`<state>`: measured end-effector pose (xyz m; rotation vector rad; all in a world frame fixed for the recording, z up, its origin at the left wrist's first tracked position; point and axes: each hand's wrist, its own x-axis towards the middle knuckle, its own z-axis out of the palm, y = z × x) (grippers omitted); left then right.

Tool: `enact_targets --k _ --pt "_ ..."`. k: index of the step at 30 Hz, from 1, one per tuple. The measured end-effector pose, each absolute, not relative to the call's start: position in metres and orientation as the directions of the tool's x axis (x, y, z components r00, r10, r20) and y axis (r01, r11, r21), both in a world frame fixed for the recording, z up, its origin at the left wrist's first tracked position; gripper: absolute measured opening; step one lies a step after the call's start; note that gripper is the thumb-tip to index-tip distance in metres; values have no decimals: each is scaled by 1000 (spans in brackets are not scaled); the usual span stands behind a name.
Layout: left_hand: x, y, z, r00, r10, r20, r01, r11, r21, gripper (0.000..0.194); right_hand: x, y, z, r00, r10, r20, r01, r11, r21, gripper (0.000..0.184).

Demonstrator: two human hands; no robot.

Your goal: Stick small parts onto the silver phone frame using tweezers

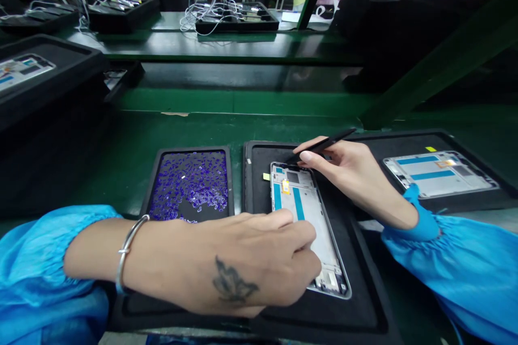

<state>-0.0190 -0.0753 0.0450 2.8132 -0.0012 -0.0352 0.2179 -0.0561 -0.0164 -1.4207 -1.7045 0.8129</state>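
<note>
My left hand (259,264), with its fingers curled in, lies across the lower left part of a silver phone frame (324,221). Its fingertips are hidden, so what they hold, if anything, does not show. Blue strips and a small yellow-and-white label mark the frame's inner face. The frame lies in a black foam tray (259,167). In my right hand (343,167) are slim black tweezers (324,144), pinched between thumb and fingers, their tip end at the frame's top edge. Left of this tray, a smaller black tray (231,183) holds many tiny purple-edged pieces (190,178).
A second phone frame (441,172) lies in another black tray (404,145) at the right. Stacked dark trays (52,86) stand at the left. A green post (437,64) slants down on the right. Behind, a shelf (170,43) carries bins with cables (214,13); people stand beyond.
</note>
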Motion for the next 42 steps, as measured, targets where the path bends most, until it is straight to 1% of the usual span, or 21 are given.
enact_targets --k 4,8,11,15,22,25,27,28,30,32,33,35,36,37,38,39,40,42 --pt "-19 -76 43 1000 9 19 3 -957 289 22 217 -56 -18 -82 987 142 506 163 -847 25" --pt "-19 -75 41 999 3 36 -7 -959 283 24 216 -56 -18 -53 990 132 482 141 -865 26" --pt "-19 -75 41 999 1 32 -7 -961 275 24 215 -57 -17 -51 990 133 486 140 -862 26" --pt "-19 -76 43 1000 6 28 -3 -956 292 22 216 -57 -16 -77 985 155 513 172 -841 23" --pt "-18 -75 43 1000 7 -9 9 -961 276 19 219 -56 -19 -97 979 178 533 202 -821 24" --pt "-15 -79 37 999 -51 -15 -45 -962 270 17 219 -53 -19 -75 988 132 450 152 -880 26" --pt "-11 -83 30 995 -94 -24 -84 -961 264 10 221 -52 -17 -25 997 79 323 83 -943 29" --pt "-9 -86 26 995 -94 -25 -84 -962 258 10 222 -52 -16 8 998 58 253 54 -966 31" --pt "-7 -89 19 999 -45 -20 -37 -960 277 15 224 -55 -13 78 996 53 149 41 -988 33" --pt "-10 -88 13 998 57 2 53 -945 323 18 225 -65 -12 144 986 78 88 66 -994 34" --pt "-14 -84 11 989 149 7 138 -932 336 20 225 -72 -13 176 980 88 67 78 -995 34" --pt "-26 -75 9 918 396 9 375 -875 308 29 223 -87 -17 220 970 108 62 96 -993 31" --pt "-34 -70 8 856 516 -4 496 -822 281 33 221 -94 -20 224 967 120 93 101 -991 29" --pt "-41 -65 7 802 597 -14 579 -771 265 35 219 -100 -24 220 966 133 134 105 -985 27" --pt "-47 -62 7 768 640 -40 623 -730 280 35 217 -105 -27 211 966 148 165 114 -980 25" --pt "-53 -60 7 755 652 -73 637 -703 318 35 216 -108 -29 199 968 154 178 119 -977 24" --pt "-56 -60 6 752 651 -102 637 -680 364 34 215 -110 -32 194 968 156 170 123 -978 23" --pt "-59 -62 5 748 646 -149 633 -630 450 35 214 -110 -34 204 967 153 95 136 -986 24"
